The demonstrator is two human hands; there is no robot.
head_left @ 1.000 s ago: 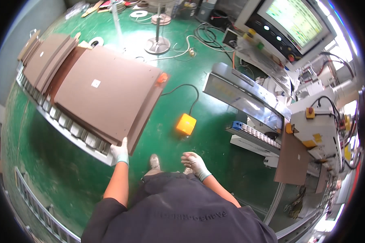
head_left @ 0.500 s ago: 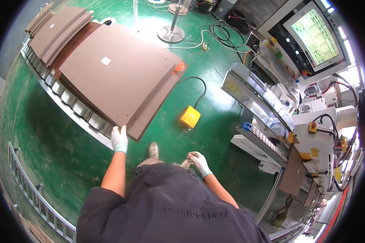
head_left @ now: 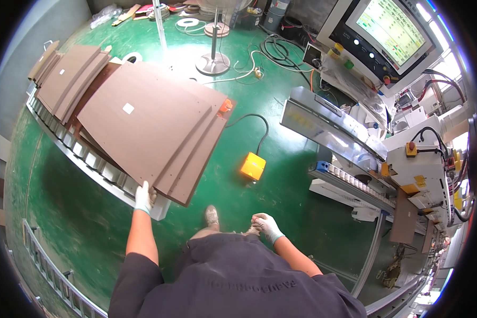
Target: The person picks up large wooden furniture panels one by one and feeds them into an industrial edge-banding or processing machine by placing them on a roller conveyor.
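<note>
My left hand (head_left: 144, 197), in a pale glove, grips the near corner of the top brown board (head_left: 143, 132). That board carries a small white label (head_left: 127, 108) and lies on several similar boards, whose edges stick out in steps toward the right. An orange piece (head_left: 226, 105) sits at the stack's far right corner. In front of my body, away from the boards, my gloved right hand (head_left: 268, 228) is closed with its fingertips together. Whether anything small is inside it is hidden.
The boards rest on a roller conveyor (head_left: 108, 172), with another board stack (head_left: 63, 79) farther along. A yellow foot-pedal box (head_left: 253, 166) with a black cable stands on the green floor. To the right is a machine with a screen (head_left: 389, 32); a metal ladder-like rail (head_left: 63, 278) lies lower left.
The top board has slid left relative to those beneath, so more stepped edges show. My left hand has moved with its corner. My right hand stays closed; the view has shifted.
</note>
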